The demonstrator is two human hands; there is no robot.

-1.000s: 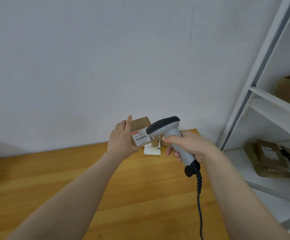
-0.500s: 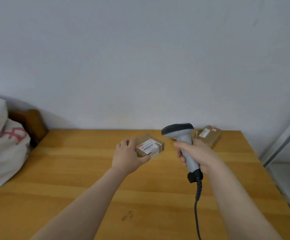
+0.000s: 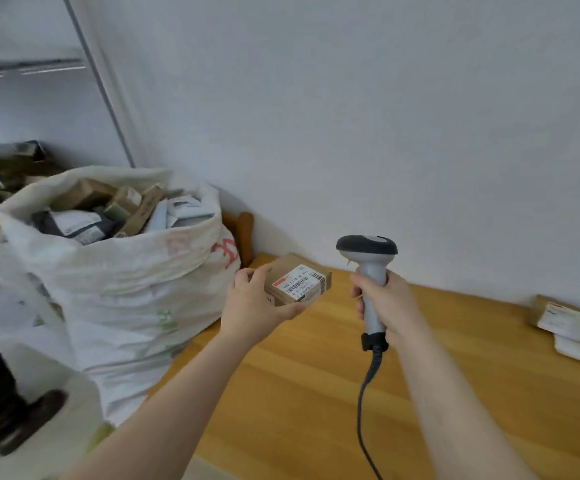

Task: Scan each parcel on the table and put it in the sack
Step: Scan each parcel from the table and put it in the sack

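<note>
Brown flat cardboard parcel point(image 3: 297, 282), white barcode label up, gripped by left hand point(image 3: 254, 308) above left end of light wooden table point(image 3: 316, 393), just beside stuffed white woven sack point(image 3: 126, 289). Grey pistol-grip scanner point(image 3: 368, 251) clenched upright in right hand point(image 3: 385, 303).

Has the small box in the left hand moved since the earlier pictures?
Yes. The small box has gone left along the table, away from the parcels lying on it, to the end beside the sack.
</note>
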